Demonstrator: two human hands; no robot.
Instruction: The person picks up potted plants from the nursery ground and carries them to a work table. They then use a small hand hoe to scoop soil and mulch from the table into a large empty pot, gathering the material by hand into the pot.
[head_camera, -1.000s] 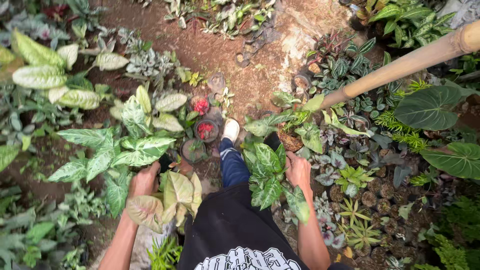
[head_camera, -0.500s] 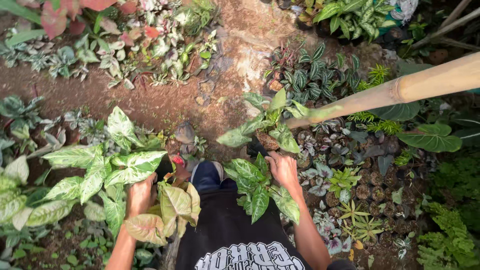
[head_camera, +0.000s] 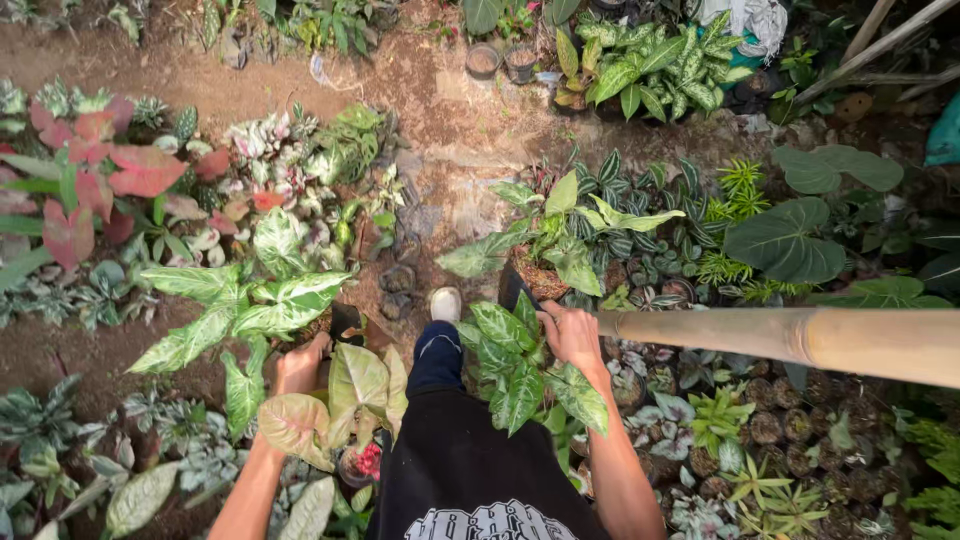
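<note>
Head view: left hand closed around a black pot of green-and-white leaves, carried just ahead of it. Right hand closed on a second pot, foliage hanging below, beside the bamboo pole.

The left-hand potted plant has long arrow-shaped leaves, green mottled with cream, fanning out to the left and downward from a dark pot carried upright at hip height. The right-hand potted plant has broader pale-green and variegated leaves spreading above a brownish fibrous pot, with more mottled leaves hanging below it. Both are held above the bare dirt path, well apart, one on each side of the person's leg.
</note>
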